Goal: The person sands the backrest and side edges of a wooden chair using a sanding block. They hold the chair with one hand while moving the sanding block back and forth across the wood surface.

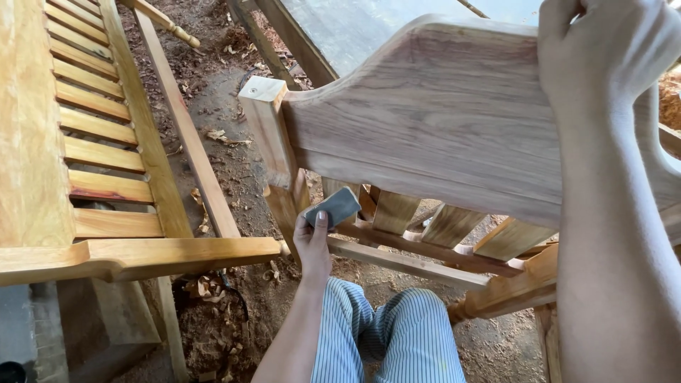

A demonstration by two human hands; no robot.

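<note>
My left hand (313, 245) holds a small grey sanding block (333, 206) against the lower part of a wooden chair back, next to its square post (268, 120). My right hand (603, 50) grips the top edge of the curved wooden back panel (433, 120) at the upper right. Slanted wooden slats (450, 225) run under the panel. My forearm crosses the right side of the view.
A slatted wooden bench (99, 152) with an armrest (156, 254) stands on the left. Wood shavings and sawdust (213, 326) cover the dirt floor. My striped trousers (397, 333) show at the bottom. A glass sheet in a frame (340, 28) lies behind the chair.
</note>
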